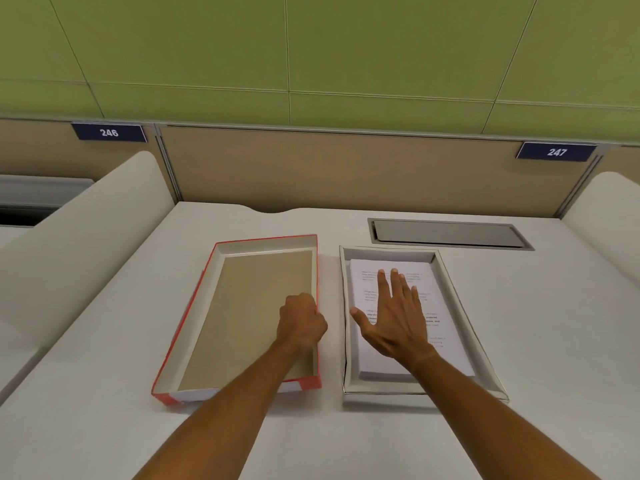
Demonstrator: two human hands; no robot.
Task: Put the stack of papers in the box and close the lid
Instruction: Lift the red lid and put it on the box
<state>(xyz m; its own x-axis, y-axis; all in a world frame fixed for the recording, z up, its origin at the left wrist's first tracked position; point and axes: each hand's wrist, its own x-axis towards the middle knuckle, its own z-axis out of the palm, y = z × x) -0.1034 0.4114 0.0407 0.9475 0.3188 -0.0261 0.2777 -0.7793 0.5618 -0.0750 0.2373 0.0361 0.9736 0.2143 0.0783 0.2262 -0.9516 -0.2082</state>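
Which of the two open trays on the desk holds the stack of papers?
The white-walled box on the right holds the stack of papers, under the flat right hand. The red-edged lid on the left is empty.

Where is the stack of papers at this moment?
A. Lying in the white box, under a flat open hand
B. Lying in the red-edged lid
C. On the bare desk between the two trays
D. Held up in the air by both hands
A: the stack of papers lies inside the white box, with the right hand spread flat on top of it.
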